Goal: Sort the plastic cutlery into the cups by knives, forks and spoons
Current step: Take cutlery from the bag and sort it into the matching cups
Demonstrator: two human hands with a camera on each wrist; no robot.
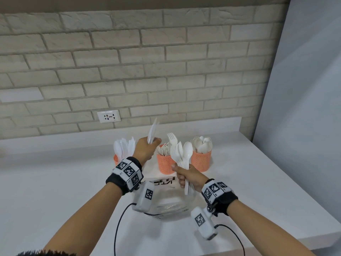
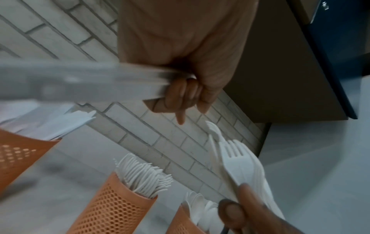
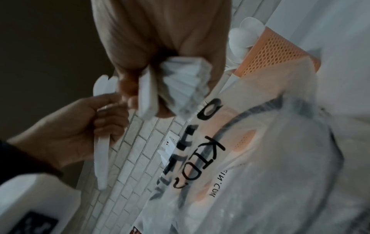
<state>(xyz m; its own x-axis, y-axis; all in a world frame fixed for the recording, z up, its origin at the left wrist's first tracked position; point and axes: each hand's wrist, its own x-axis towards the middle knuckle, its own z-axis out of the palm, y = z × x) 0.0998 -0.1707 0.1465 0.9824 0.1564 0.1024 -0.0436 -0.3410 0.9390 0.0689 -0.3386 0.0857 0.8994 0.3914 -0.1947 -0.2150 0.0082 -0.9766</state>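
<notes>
Left grip [image 1: 145, 147] closed round a few knives [image 1: 152, 133], raised beside the knife cup [image 1: 116, 159]; right grip [image 1: 186, 177] clenched on mixed forks and spoons [image 1: 180, 154]. Mid-sort, seemingly. Next: probably lowering blades into that leftmost cup.

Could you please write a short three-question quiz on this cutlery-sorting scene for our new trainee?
1. True or false: the left hand holds a few knives above the cups.
2. Which cutlery fills the middle cup? A) knives B) forks C) spoons
3. Fill in: the right hand has its grip on a mixed bundle of forks and ____.

Key: 1 true; 2 B; 3 spoons. The spoon cup stands at the right end and the knife cup at the left, partly hidden behind the left wrist.
</notes>
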